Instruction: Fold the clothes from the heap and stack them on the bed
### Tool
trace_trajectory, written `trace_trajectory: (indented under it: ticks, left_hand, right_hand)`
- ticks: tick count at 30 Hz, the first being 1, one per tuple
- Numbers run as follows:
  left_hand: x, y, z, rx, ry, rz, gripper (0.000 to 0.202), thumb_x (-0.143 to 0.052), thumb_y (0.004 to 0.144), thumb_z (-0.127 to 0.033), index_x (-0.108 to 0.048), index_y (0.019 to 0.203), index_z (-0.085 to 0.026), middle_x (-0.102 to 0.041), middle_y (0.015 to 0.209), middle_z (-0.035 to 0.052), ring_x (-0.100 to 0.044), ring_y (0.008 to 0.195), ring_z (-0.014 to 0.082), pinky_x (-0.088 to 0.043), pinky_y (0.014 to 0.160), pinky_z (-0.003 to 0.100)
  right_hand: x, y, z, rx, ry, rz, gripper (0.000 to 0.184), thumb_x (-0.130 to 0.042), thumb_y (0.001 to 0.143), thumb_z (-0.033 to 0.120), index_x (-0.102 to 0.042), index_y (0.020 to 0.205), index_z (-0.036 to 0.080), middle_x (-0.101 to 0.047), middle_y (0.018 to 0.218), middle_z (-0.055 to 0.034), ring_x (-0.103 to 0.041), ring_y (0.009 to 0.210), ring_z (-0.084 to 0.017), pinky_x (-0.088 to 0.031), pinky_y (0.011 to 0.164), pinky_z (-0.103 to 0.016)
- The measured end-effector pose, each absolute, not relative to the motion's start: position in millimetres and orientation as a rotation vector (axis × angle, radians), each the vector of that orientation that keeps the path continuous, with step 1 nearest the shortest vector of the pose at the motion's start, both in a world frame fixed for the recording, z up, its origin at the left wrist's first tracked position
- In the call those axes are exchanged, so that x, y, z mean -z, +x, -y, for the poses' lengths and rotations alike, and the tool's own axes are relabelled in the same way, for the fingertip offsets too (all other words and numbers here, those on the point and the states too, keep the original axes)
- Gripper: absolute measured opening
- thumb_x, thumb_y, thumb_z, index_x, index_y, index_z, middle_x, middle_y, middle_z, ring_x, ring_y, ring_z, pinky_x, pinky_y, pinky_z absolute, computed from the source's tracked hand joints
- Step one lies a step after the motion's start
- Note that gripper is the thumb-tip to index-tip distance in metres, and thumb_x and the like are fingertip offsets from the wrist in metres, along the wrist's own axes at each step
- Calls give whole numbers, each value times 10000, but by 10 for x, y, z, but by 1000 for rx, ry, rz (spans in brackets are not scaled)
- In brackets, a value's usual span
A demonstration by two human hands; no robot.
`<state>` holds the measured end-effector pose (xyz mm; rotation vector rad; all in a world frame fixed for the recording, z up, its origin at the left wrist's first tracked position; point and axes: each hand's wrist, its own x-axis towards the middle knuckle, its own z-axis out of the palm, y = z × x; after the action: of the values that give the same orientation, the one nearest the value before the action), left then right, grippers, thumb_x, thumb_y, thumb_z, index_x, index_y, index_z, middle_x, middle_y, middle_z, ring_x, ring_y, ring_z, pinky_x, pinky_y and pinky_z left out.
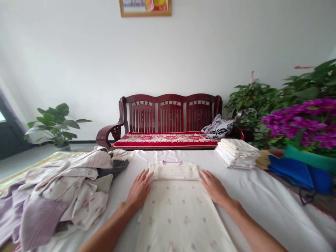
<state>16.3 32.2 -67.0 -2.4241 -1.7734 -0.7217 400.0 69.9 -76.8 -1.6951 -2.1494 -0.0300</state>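
Note:
A cream shirt (pixel 181 210) with small printed motifs and a lilac-edged neck lies flat before me, its sleeves folded across the upper part. My left hand (pixel 140 185) rests with outstretched fingers at the shirt's left edge, near the folded sleeve. On the opposite edge, my right hand (pixel 212 185) also lies flat, fingertips touching the cloth by the shoulder. Neither hand grips anything. Beneath the shirt spreads a white sheet (pixel 262 203).
To the left is a loose heap of clothes (pixel 70 189). A neat stack of folded clothes (pixel 236 153) sits at the back right, near a blue cloth item (pixel 296 173) and purple flowers (pixel 307 122). Beyond stands a wooden bench (pixel 170 115) with a patterned cushion (pixel 219 126).

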Motion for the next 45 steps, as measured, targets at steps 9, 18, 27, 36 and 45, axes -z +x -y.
trace_trajectory:
  ticks: [9,18,27,36,45]
  left_hand:
    - [554,-166,225,903,-2967,1573,507,-455,668,47,-750,964,-241,-630,1372,33,-589,1270,200,-455,1101,350]
    - [355,-346,469,496,-3265,1523,528,-717,706,-92,-709,1193,-295,-465,1551,48,-391,1453,299,-325,1199,444]
    - [420,-253,468,709,-3208,1503,213,-736,744,-128,-760,918,-249,-597,1402,54,-440,1407,295,-360,1173,435]
    - [489,-61,471,1137,-3032,1640,170,-523,967,-337,-629,916,-213,-713,954,39,-644,968,184,-490,887,270]
    - [422,169,392,1202,-2478,2275,314,-379,969,-398,-630,1031,-220,-705,788,-7,-656,775,188,-450,719,257]
  right_hand:
    - [663,4366,-144,-567,-1355,2136,726,-491,652,145,-643,1358,229,-540,1500,-74,-444,1427,-268,-328,1210,-464]
    - [514,4312,15,-684,-1360,2293,589,-736,750,349,-664,1334,319,-354,1629,-53,-298,1504,-305,-295,1217,-476]
    - [303,4167,140,-762,-1278,2318,228,-739,766,350,-822,976,321,-502,1535,-42,-274,1511,-321,-240,1222,-520]
    - [261,4138,137,-927,-1199,2195,176,-716,760,401,-802,754,247,-758,1064,-87,-552,1274,-321,-380,1113,-467]
    - [444,4109,-3,-684,-1573,1874,388,-524,837,559,-668,740,212,-662,648,6,-603,653,-183,-429,589,-261]
